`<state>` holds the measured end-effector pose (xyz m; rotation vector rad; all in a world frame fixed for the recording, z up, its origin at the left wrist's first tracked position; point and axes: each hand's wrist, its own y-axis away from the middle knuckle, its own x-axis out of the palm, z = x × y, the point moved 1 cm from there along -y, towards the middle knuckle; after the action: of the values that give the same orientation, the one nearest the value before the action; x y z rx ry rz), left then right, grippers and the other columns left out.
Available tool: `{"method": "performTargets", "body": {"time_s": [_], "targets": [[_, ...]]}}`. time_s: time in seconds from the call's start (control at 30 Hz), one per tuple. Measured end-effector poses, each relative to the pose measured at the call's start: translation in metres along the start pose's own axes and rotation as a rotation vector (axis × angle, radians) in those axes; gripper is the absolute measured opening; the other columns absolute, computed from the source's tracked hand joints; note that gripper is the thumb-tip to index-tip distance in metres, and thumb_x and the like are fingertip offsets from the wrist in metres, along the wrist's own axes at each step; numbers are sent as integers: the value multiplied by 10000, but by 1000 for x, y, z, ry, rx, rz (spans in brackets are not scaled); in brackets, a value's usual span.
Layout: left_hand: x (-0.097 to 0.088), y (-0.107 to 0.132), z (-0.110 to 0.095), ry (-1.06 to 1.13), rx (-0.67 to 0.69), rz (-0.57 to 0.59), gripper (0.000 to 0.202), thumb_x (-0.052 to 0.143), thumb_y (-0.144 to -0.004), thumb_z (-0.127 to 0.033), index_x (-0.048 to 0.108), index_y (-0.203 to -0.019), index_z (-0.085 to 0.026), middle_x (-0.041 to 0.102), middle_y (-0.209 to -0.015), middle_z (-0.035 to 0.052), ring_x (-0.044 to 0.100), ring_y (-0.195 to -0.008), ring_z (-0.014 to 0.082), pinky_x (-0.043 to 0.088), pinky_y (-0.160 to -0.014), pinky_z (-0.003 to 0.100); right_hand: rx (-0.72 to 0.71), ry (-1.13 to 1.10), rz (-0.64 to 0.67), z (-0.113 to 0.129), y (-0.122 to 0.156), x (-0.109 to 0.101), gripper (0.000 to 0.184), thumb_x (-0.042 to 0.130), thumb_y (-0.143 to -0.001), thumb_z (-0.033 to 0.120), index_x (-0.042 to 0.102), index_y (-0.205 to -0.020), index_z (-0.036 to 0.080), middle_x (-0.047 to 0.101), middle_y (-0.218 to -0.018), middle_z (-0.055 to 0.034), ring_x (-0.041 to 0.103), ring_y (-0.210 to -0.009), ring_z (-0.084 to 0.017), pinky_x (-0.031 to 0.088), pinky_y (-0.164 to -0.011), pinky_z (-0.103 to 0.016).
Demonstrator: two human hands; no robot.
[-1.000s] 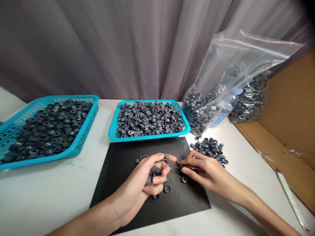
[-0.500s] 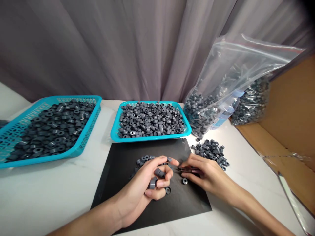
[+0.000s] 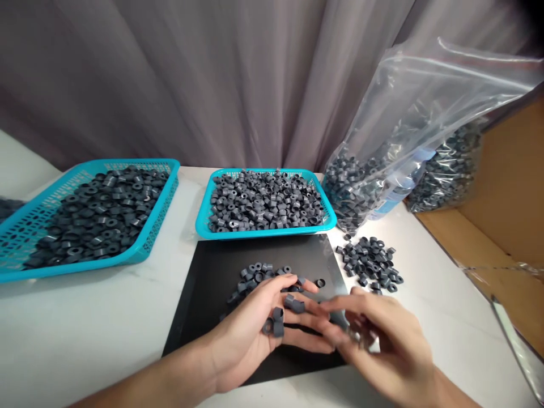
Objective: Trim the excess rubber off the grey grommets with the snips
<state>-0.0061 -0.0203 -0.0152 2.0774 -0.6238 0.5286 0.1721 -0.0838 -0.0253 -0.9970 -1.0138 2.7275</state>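
Observation:
My left hand (image 3: 259,328) is palm up above the black mat (image 3: 204,272), its fingers spread out. Several grey plastic rings (image 3: 278,328) lie across its palm and fingers. My right hand (image 3: 382,334) is to the right, blurred by motion, with thumb and index finger reaching to the left fingertips. Its other fingers curl around something shiny that I cannot make out. A pile of grey rings (image 3: 257,277) lies on the mat behind my left hand, partly hidden by it. A single ring (image 3: 320,283) rests on the mat near the left index fingertip.
A blue basket (image 3: 266,233) of grey rings stands behind the mat, another blue basket (image 3: 144,243) at left. Loose rings (image 3: 372,263) lie right of the mat. Behind them stand an upright plastic bag (image 3: 391,102) of rings, a bottle (image 3: 402,184) and a cardboard box (image 3: 510,187).
My left fingers have uncurled and spread, and the rings in that hand lie differently. My right hand has moved nearer, its palm turned, and the thin tool it held is no longer clearly visible.

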Motion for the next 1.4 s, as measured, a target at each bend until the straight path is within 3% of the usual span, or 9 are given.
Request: {"method": "performTargets", "body": {"time_s": [0.13, 0.2, 0.33, 0.63, 0.83, 0.93, 1.0, 1.13, 1.4], "targets": [[3, 2, 4, 13, -12, -55, 320, 494, -993, -367, 676, -1052, -110, 776, -941, 129, 749, -854, 212, 554, -785, 272, -261, 268, -65, 15, 14, 16, 320, 699, -934, 393, 695, -1136, 144, 693, -681, -34, 587, -517, -129, 385, -453, -274], [5, 3, 5, 23, -31, -61, 334, 477, -998, -391, 671, -1048, -123, 780, -984, 141, 736, -861, 196, 530, -719, 240, -304, 361, -72, 19, 18, 22, 288, 714, -934, 331, 713, -1153, 143, 743, -755, -43, 640, -571, -126, 402, -475, -270], [9, 4, 8, 33, -48, -70, 325, 438, -1014, -378, 667, -1022, -147, 776, -986, 114, 667, -674, 131, 460, -573, 213, -254, 384, -48, 24, 16, 24, 214, 748, -898, 179, 723, -1105, 135, 780, -866, -51, 701, -686, -135, 420, -531, -269], [7, 4, 15, 50, -9, -124, 319, 461, -1015, -344, 704, -1003, -137, 710, -809, 34, 609, -634, 93, 451, -591, 187, -257, 368, 17, 18, 20, 23, 281, 704, -908, 183, 686, -1183, 130, 787, -973, -80, 723, -788, -181, 431, -578, -297], [8, 3, 13, 44, 42, -60, 299, 477, -1003, -330, 697, -990, -128, 683, -793, 45, 646, -723, 140, 522, -735, 256, -40, 145, 96, 13, 15, 9, 297, 599, -911, 117, 662, -1192, 188, 725, -907, -62, 661, -684, -152, 467, -553, -274], [8, 3, 16, 3, 55, 20, 310, 479, -999, -384, 686, -1011, -153, 674, -786, 55, 659, -762, 194, 524, -695, 301, 94, 8, 139, 14, 4, 1, 331, 555, -897, 60, 667, -1163, 221, 674, -887, -40, 643, -685, -130, 499, -568, -241], [7, 2, 19, -30, 45, -6, 299, 528, -974, -422, 680, -1062, -180, 675, -829, 49, 640, -754, 187, 494, -664, 289, 158, -61, 172, 15, -2, 0, 285, 569, -898, 68, 691, -1102, 225, 650, -874, -30, 639, -688, -119, 505, -575, -223], [3, 1, 27, -70, -18, -97, 382, 612, -923, -492, 646, -1220, -255, 655, -888, 12, 602, -763, 152, 439, -710, 266, 187, -104, 237, 15, -4, 7, 173, 636, -898, 134, 717, -1028, 212, 627, -829, -20, 611, -659, -118, 489, -575, -225], [0, -2, 32, -116, -21, -79, 425, 594, -933, -507, 600, -1309, -310, 661, -939, 14, 601, -848, 168, 410, -764, 284, 282, -146, 353, 15, -1, 13, 134, 635, -871, 103, 697, -913, 214, 635, -819, -5, 594, -665, -119, 456, -574, -213]]}}
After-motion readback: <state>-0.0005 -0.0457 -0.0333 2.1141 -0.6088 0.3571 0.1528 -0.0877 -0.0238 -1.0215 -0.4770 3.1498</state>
